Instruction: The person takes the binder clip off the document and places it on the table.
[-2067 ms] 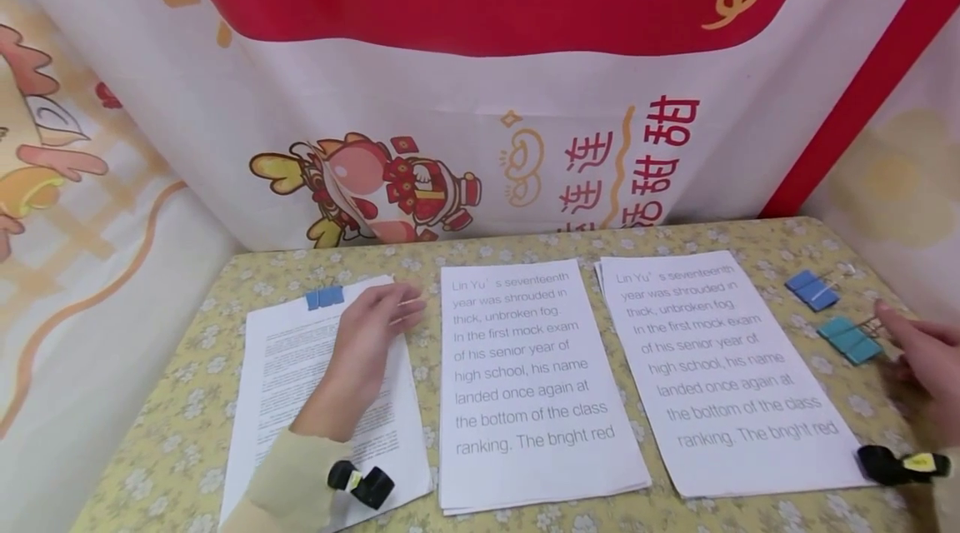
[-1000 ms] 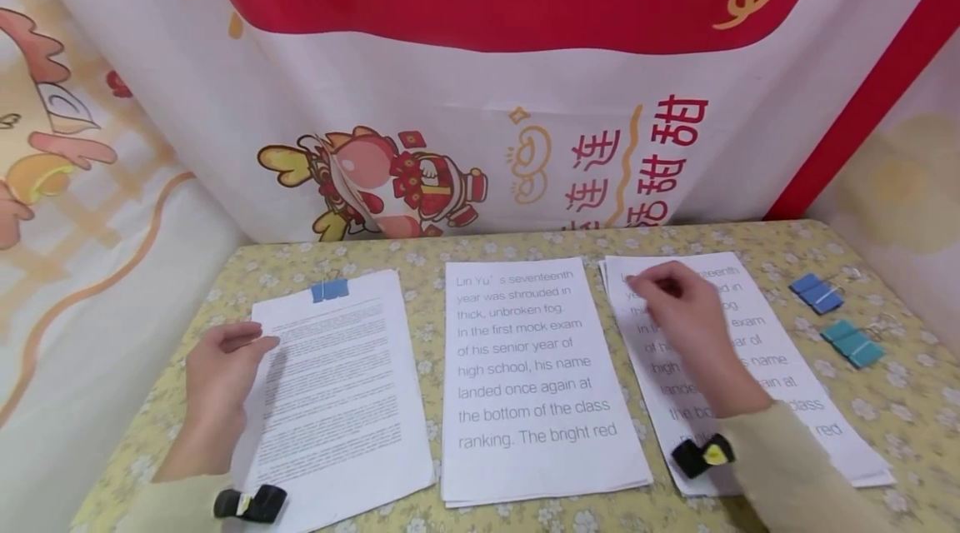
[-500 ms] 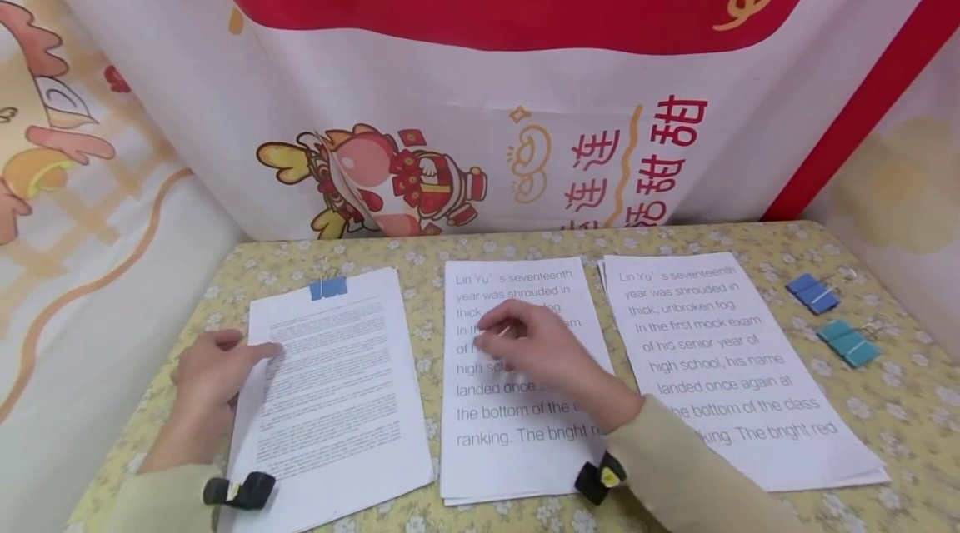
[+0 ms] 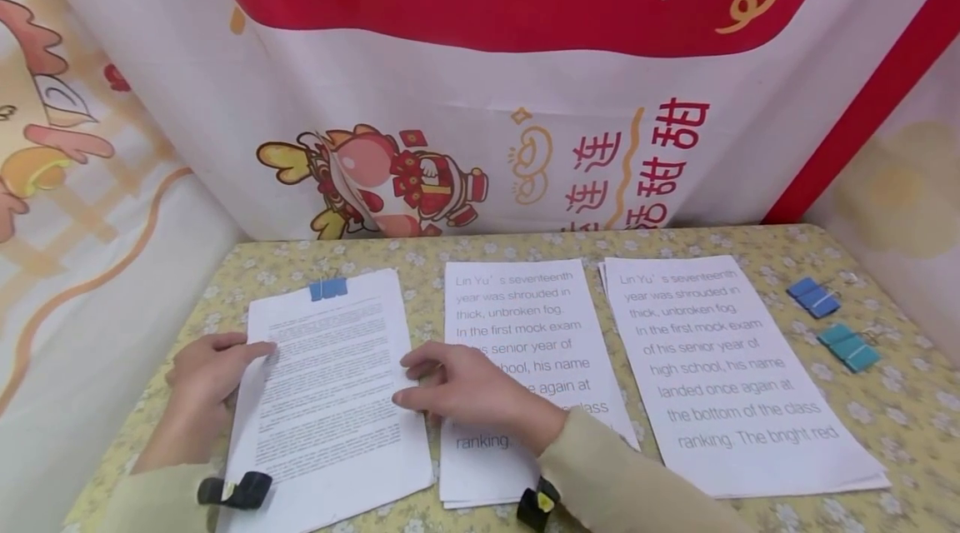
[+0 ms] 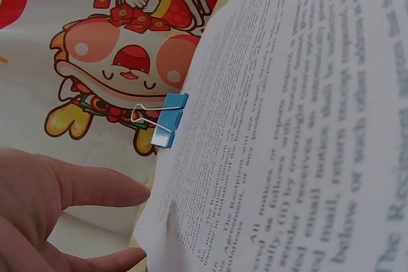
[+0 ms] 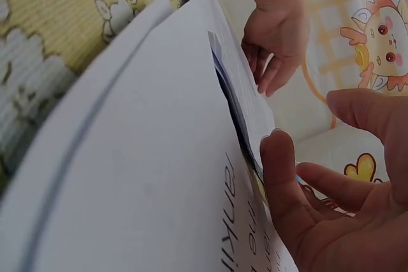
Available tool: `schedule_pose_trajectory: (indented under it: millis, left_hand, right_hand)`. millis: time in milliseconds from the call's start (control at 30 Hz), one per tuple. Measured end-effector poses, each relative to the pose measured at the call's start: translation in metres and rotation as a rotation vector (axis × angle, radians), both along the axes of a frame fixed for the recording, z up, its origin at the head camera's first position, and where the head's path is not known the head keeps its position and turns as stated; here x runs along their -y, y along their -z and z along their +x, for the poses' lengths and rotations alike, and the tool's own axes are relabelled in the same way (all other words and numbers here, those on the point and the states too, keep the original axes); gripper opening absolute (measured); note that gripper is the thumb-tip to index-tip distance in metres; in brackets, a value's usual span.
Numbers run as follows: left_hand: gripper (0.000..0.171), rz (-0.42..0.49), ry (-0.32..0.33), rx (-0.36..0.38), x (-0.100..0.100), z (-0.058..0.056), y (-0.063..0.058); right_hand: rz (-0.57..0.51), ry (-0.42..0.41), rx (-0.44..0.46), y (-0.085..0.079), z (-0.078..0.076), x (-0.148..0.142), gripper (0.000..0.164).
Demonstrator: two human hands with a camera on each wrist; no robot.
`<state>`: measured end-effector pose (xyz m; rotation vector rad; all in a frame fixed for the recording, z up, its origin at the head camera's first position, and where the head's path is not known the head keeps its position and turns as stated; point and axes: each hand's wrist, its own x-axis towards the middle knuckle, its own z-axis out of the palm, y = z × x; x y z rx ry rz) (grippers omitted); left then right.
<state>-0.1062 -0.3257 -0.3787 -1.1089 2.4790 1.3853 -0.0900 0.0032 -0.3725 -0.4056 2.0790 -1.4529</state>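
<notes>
On the left of the table lies a stack of printed paper with small text. A blue binder clip sits on its top edge. My left hand is at the stack's left edge, one digit reaching over the top sheet; the left wrist view shows thumb and finger apart beside the paper edge. At the stack's right edge is my right hand, partly above the middle paper stack. Its thumb and fingers are spread, as the right wrist view shows. Neither hand visibly grips the paper.
To the right lies another large-print paper stack, its sheets slightly fanned. Beyond it are a loose blue binder clip and a teal binder clip. A flowered cloth covers the table; a printed curtain hangs behind.
My right hand has left the teal clip at the far right and crossed leftward to the clipped stack. My left hand has moved from the stack's top right to its left edge.
</notes>
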Motion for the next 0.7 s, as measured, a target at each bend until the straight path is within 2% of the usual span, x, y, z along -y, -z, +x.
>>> schedule_pose_trajectory:
  millis: [200, 367, 467, 700]
  left_hand:
    - [0.076, 0.074, -0.02, -0.03, 0.002, -0.002, -0.004]
    - [0.077, 0.084, -0.01, -0.04, 0.001, -0.007, -0.007]
    - [0.077, 0.128, -0.016, -0.044, 0.003, -0.011, -0.008]
    - [0.069, 0.223, 0.053, -0.009, 0.008, -0.016, -0.009]
  right_hand:
    - [0.041, -0.012, -0.014, 0.004, 0.002, 0.008, 0.062]
    - [0.049, -0.022, -0.048, 0.006, 0.001, 0.008, 0.062]
    - [0.058, -0.027, -0.06, 0.007, 0.0, 0.009, 0.062]
    - [0.075, -0.043, -0.091, 0.01, 0.0, 0.01, 0.06]
